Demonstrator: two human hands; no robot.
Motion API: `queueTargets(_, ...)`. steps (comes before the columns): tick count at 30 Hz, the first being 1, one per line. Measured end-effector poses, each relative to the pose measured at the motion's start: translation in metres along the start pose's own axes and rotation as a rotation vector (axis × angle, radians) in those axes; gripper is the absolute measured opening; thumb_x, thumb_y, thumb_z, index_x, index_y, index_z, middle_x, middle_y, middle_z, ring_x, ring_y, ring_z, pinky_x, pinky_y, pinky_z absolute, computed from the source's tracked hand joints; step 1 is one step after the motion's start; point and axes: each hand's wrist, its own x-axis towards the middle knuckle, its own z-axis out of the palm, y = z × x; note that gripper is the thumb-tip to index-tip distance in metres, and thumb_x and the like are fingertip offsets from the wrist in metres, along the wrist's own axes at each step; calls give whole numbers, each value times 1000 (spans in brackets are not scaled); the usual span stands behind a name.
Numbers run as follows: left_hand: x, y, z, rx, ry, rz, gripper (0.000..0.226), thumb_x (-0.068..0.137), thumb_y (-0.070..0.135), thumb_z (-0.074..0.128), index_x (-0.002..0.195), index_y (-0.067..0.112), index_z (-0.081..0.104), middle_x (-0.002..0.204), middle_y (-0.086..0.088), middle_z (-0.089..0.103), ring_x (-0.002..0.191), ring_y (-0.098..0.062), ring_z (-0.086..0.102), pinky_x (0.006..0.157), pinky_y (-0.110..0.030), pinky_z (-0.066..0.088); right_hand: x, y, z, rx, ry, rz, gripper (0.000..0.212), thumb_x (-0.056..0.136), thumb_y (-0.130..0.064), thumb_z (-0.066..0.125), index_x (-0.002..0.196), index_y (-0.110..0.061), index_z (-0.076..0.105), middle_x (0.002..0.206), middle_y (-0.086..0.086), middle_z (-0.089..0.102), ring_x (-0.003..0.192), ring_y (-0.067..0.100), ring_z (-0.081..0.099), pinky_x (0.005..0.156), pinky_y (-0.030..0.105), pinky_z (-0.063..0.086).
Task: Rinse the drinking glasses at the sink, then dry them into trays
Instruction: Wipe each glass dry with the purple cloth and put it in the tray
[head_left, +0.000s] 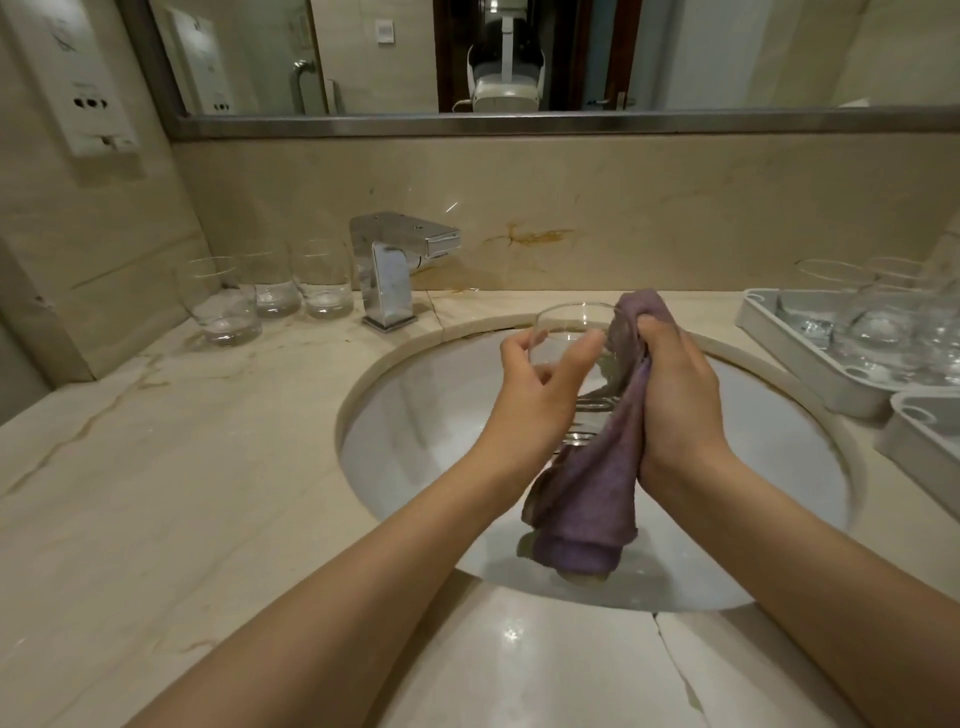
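Left hand (540, 384) curled round a clear glass (574, 332), held above the sink (415, 415). Right hand (675, 384) clamped on a purple cloth (587, 499), pressed against the glass's right side, tail hanging into the basin. Three glasses (270, 296) standing left of the tap (389, 265). More glasses in a grey tray (810, 358) on the right.

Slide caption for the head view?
Left hand holds a glass over the sink; right hand dries it with a purple cloth.
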Motion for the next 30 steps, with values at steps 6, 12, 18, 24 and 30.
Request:
queueTargets(6, 4, 0, -11, -37, -104, -69, 93, 80, 24, 77, 143, 33, 8, 108, -4, 56, 84, -11, 67, 89, -36, 51, 1, 1, 0, 17, 0, 130, 14, 94, -24, 52, 93, -15, 62, 78, 0, 63, 66, 10, 63, 76, 37, 54)
queueTargets(12, 12, -12, -9, -252, 58, -45, 72, 94, 31, 59, 149, 27, 13, 112, -7, 66, 92, -19, 67, 83, -37, 51, -14, 10, 5, -482, -171, -480, 31, 97, -21, 53, 128, -20, 56, 108, 6, 49, 90, -6, 48, 85, 3, 36)
queueTargets(18, 13, -13, -15, -211, -34, 29, 88, 78, 50, 69, 147, 29, 19, 124, -13, 60, 110, -26, 63, 101, -48, 47, -9, 11, 0, -442, -153, -539, 43, 96, -23, 53, 138, -27, 43, 112, -4, 40, 98, -19, 44, 91, 0, 31)
queueTargets(24, 11, -9, -23, -258, -159, 119, 68, 78, 17, 75, 133, 37, 40, 101, 0, 64, 77, -16, 67, 66, -33, 56, 17, -17, -7, -43, -187, -149, 13, 94, -16, 55, 101, -24, 61, 100, 7, 63, 89, 20, 60, 85, 42, 51)
queueTargets(30, 20, -2, -45, -214, -283, 134, 68, 70, 12, 72, 125, 46, 51, 113, -4, 65, 81, -22, 61, 69, -35, 55, 29, -35, -26, -426, -309, -413, 28, 82, -9, 71, 94, -32, 62, 101, -8, 66, 93, 5, 62, 84, 20, 46)
